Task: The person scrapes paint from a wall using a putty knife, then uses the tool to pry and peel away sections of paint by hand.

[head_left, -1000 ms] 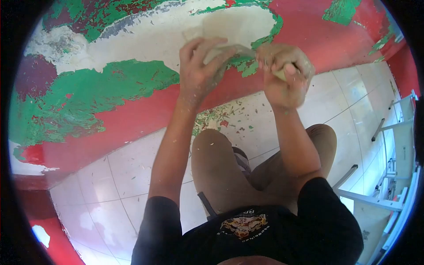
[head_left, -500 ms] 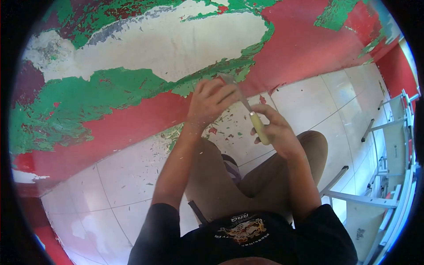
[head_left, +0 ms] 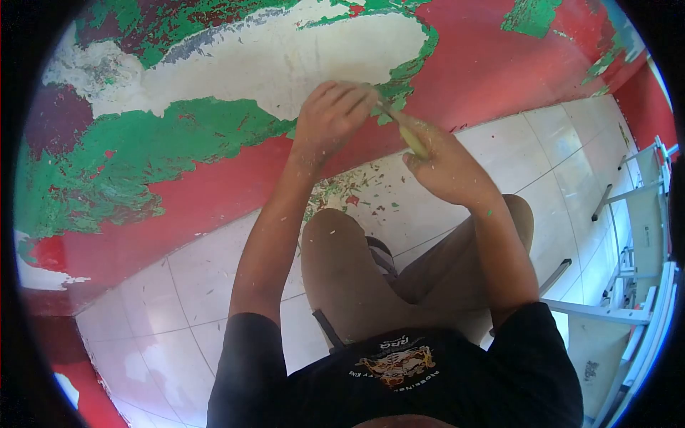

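Observation:
A paint scraper with a yellow-green handle [head_left: 413,143] is held in my right hand [head_left: 453,167], whose fingers wrap round the handle. Its narrow metal shank [head_left: 385,108] runs up and left toward the wall. My left hand [head_left: 334,118] is closed over the blade end with fingers bent together, so the blade itself is hidden. Both hands are in front of the painted wall [head_left: 471,78], at the lower border of a bare whitish patch [head_left: 235,78] edged by flaking green paint [head_left: 207,132].
Paint chips [head_left: 349,191] lie scattered on the white tiled floor [head_left: 214,264] below the wall. My bent knees [head_left: 334,235] are close beneath my hands. Metal-framed furniture [head_left: 606,310] stands along the right side.
Both hands have moved up toward the wall with the scraper. My left fingers have closed over the blade end, and my right fingers have tightened round the handle.

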Action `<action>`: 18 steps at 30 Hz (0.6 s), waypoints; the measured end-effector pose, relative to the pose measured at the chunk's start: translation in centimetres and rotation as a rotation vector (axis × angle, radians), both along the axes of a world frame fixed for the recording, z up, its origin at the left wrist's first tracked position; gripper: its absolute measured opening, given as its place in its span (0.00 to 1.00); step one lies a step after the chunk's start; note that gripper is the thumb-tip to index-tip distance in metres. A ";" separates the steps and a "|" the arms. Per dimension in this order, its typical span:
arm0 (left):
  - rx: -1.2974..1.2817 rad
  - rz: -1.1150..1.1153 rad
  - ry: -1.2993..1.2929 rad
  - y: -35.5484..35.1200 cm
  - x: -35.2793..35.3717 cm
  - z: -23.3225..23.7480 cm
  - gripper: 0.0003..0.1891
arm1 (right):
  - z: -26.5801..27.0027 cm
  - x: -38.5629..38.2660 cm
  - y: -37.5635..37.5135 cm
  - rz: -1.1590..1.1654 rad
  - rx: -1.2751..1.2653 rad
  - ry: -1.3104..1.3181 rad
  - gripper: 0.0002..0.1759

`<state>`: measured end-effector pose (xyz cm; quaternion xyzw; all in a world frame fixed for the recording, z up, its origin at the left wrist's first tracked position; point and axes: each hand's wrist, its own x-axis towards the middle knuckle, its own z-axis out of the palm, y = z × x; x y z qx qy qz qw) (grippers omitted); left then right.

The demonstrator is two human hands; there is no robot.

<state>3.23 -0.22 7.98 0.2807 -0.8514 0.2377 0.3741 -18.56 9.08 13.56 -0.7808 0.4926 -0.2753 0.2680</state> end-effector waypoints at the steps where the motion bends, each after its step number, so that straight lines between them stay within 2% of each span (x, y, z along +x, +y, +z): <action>1: -0.013 -0.001 0.031 -0.6 -0.2 0.2 0.17 | 0.1 0.1 0.0 -0.044 -0.058 -0.043 0.28; 3: -0.025 -0.005 0.061 -1.5 -0.6 0.5 0.18 | 1.1 0.3 -0.4 -0.091 -0.116 -0.086 0.26; 5: -0.070 0.027 0.090 -1.8 -0.7 0.6 0.18 | 3.5 0.6 -0.9 -0.214 -0.203 0.113 0.18; 6: -0.065 0.020 0.085 -1.8 -0.6 0.8 0.18 | 4.5 0.8 -1.4 -0.221 -0.198 0.109 0.18; 8: -0.076 0.093 0.117 -1.9 -0.6 1.3 0.11 | 6.3 1.2 -2.5 -0.254 -0.396 0.296 0.12; 9: -0.070 0.080 0.109 -2.1 -0.6 1.5 0.11 | 6.9 1.5 -3.1 -0.268 -0.388 0.291 0.12; 11: -0.058 0.118 0.209 -2.5 -0.6 1.5 0.09 | 7.7 2.3 -4.2 -0.269 -0.525 0.411 0.13; 13: -0.065 0.094 0.230 -3.2 -0.4 1.3 0.09 | 8.0 2.8 -4.4 -0.311 -0.539 0.350 0.10; 14: -0.078 0.080 0.259 -3.4 -0.4 1.2 0.09 | 8.1 2.9 -4.4 -0.343 -0.563 0.293 0.18; 15: -0.073 0.081 0.255 -3.5 -0.4 1.2 0.09 | 8.2 2.7 -4.6 -0.342 -0.557 0.290 0.18; 18: 0.014 0.060 0.263 -3.3 -0.6 1.5 0.11 | 8.0 1.9 -4.9 -0.271 -0.557 0.236 0.12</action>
